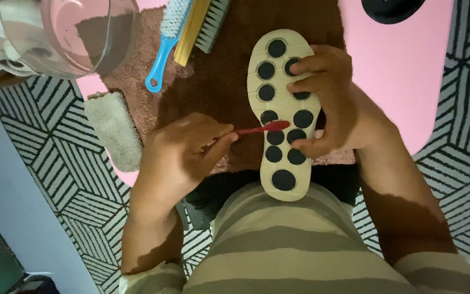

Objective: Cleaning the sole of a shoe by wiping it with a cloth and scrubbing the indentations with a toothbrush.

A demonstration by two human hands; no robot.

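Observation:
A shoe is held sole up in front of me; its cream sole (280, 76) carries several black round pads. My right hand (330, 106) grips the shoe from the right, fingers over the upper pads and thumb on a lower one. My left hand (183, 152) pinches a red toothbrush (262, 128), whose head rests on the middle of the sole.
A brown towel (218, 81) lies on a pink table (398, 81). At the back lie a blue-handled brush (165, 43) and a wooden scrub brush (202, 24). A clear bowl (77, 32) stands at the far left, a beige cloth (114, 128) below it. The floor is patterned black and white.

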